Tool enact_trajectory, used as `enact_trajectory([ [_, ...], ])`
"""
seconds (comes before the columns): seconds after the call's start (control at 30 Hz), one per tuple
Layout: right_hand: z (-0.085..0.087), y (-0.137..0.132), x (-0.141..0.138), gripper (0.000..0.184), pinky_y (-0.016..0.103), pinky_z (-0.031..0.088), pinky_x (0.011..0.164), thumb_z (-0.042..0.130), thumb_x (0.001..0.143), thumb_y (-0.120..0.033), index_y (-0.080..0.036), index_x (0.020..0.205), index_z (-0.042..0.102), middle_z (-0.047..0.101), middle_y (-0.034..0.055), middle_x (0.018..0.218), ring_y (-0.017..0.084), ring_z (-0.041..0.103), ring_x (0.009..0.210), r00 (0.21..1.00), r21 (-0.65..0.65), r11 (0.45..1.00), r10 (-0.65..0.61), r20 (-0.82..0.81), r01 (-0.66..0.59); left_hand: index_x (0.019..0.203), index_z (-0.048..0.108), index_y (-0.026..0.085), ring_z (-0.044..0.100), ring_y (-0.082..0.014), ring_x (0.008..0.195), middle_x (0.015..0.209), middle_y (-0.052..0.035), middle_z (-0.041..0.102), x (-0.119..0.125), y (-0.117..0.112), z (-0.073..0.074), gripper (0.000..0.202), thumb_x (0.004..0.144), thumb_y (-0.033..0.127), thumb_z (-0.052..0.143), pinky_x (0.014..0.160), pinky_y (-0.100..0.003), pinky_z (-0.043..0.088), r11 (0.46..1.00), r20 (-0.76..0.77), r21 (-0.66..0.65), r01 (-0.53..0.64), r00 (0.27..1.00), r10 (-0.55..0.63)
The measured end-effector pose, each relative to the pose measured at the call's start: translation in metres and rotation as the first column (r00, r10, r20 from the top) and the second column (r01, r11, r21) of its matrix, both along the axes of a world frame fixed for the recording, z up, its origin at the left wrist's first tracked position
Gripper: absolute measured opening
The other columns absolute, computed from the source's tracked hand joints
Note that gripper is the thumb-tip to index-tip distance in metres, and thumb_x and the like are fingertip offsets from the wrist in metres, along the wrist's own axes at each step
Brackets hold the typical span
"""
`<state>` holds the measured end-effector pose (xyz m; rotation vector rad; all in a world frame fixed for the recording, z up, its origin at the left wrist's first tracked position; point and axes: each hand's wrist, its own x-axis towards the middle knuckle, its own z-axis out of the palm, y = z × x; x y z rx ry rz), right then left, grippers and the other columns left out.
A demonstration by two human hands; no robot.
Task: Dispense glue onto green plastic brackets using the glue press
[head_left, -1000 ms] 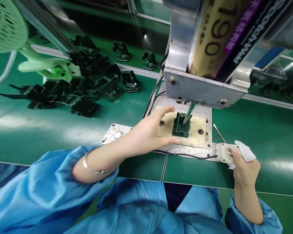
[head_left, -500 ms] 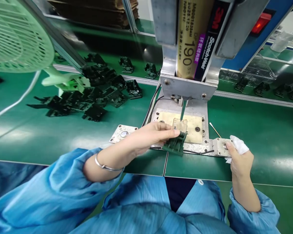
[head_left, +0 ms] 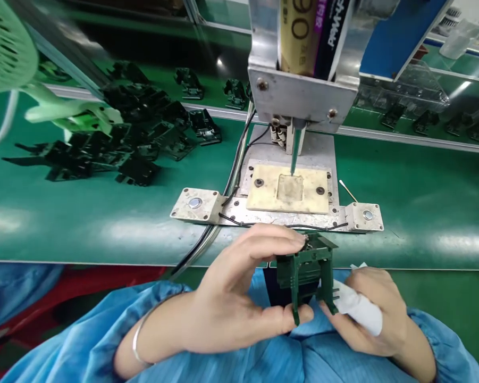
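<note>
A dark green plastic housing (head_left: 309, 266) with thin legs is gripped between the thumb and fingers of my left hand (head_left: 239, 290), held up in front of my body. My right hand (head_left: 378, 314) is closed around a crumpled white wipe (head_left: 359, 306), and its thumb tip is at the housing's right leg. Behind them stands the glue dispenser (head_left: 303, 96), its green nozzle (head_left: 294, 151) pointing down at a cream fixture block (head_left: 263, 194) with a square recess. Button boxes sit on both sides, the left one (head_left: 197, 205) and the right one (head_left: 364, 217).
A heap of similar dark housings (head_left: 135, 133) lies at the back left beside a green fan (head_left: 8, 48). Black cables (head_left: 239, 154) run past the dispenser base. A cotton swab (head_left: 347, 190) lies right of the fixture. More housings (head_left: 425, 122) stand behind the rail.
My left hand has brought the housing from the fixture toward my body and turned it. My right hand has left the right button box and come to the housing with the wipe.
</note>
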<state>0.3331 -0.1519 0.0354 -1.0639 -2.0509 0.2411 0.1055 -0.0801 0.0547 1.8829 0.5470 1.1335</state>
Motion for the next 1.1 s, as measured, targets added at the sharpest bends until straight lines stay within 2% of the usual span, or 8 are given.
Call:
enact_trajectory([
  [0.13,0.006,0.011,-0.020,0.031,0.029,0.031,0.048,0.049,0.099,-0.024,-0.022,0.068,0.051,0.053,-0.0019,0.058,0.013,0.049,0.049,0.996,0.061,0.997,0.039,0.086,-0.044,0.134,0.057,0.023,0.066,-0.0242,0.112,0.119,-0.0084,0.066,0.000,0.002,-0.003,0.073,0.069,0.015,0.090,0.099,-0.036,0.060,0.998,0.017,0.055,0.020,1.000,-0.021],
  [0.23,0.004,0.015,-0.026,0.033,0.029,0.030,0.047,0.044,0.099,-0.021,-0.021,0.067,0.050,0.051,-0.0018,0.057,0.013,0.047,0.048,0.995,0.001,1.000,0.017,0.094,-0.018,0.135,0.057,0.021,0.066,-0.0244,0.110,0.118,-0.0088,0.067,-0.002,0.002,-0.007,0.077,0.067,0.016,0.092,0.100,-0.036,0.059,0.995,0.040,0.098,0.003,0.999,-0.007],
  [0.5,0.003,0.024,-0.002,0.027,0.030,0.026,0.048,0.051,0.098,-0.018,-0.021,0.071,0.054,0.052,-0.0021,0.059,0.012,0.045,0.049,0.992,0.017,0.998,0.057,0.109,-0.059,0.132,0.058,0.021,0.067,-0.0231,0.108,0.114,-0.0073,0.066,0.001,0.006,-0.010,0.073,0.067,0.012,0.091,0.096,-0.034,0.061,0.999,0.060,0.031,-0.012,0.998,0.010],
  [0.7,0.008,0.023,0.023,0.018,0.026,0.033,0.042,0.066,0.090,-0.016,-0.024,0.077,0.056,0.049,-0.0055,0.057,0.010,0.043,0.044,0.961,-0.071,0.963,-0.264,-0.081,0.259,0.134,0.057,0.024,0.064,-0.0236,0.114,0.118,-0.0080,0.062,0.007,0.017,-0.012,0.071,0.072,0.012,0.088,0.097,-0.035,0.062,0.998,0.038,-0.043,-0.052,0.998,0.053],
  [0.8,0.024,0.031,0.017,0.018,0.023,0.040,0.041,0.060,0.095,-0.027,-0.023,0.077,0.055,0.053,-0.0051,0.056,0.010,0.047,0.043,0.961,-0.193,0.957,-0.242,-0.133,0.215,0.132,0.057,0.025,0.061,-0.0238,0.118,0.120,-0.0089,0.060,0.016,0.020,-0.014,0.065,0.075,0.012,0.085,0.098,-0.033,0.061,0.990,0.014,-0.101,-0.094,0.995,0.095],
  [0.9,0.035,0.045,-0.001,0.016,0.021,0.048,0.046,0.060,0.094,-0.030,-0.022,0.080,0.058,0.056,-0.0056,0.055,0.010,0.053,0.044,0.967,-0.201,0.962,-0.213,-0.142,0.183,0.132,0.056,0.025,0.061,-0.0235,0.117,0.119,-0.0098,0.059,0.024,0.025,-0.017,0.061,0.078,0.017,0.083,0.096,-0.031,0.061,0.987,0.015,-0.143,-0.070,0.997,0.073],
  [1.0,0.034,0.056,-0.014,0.008,0.024,0.050,0.051,0.056,0.093,-0.022,-0.021,0.089,0.063,0.057,-0.0055,0.055,0.012,0.052,0.043,0.962,-0.124,0.958,-0.267,-0.060,0.258,0.133,0.054,0.024,0.060,-0.0225,0.117,0.119,-0.0103,0.058,0.028,0.033,-0.026,0.061,0.080,0.021,0.083,0.100,-0.031,0.060,0.991,0.042,-0.124,-0.052,0.997,0.058],
  [1.1,0.027,0.072,-0.009,0.020,0.027,0.046,0.052,0.046,0.094,-0.015,-0.017,0.086,0.064,0.059,-0.0003,0.058,0.014,0.053,0.045,0.949,-0.022,0.957,-0.283,0.142,0.289,0.138,0.051,0.022,0.058,-0.0255,0.123,0.125,-0.0126,0.055,0.027,0.040,-0.044,0.066,0.079,0.020,0.082,0.107,-0.038,0.055,0.988,-0.039,0.002,-0.154,0.987,0.154],
])
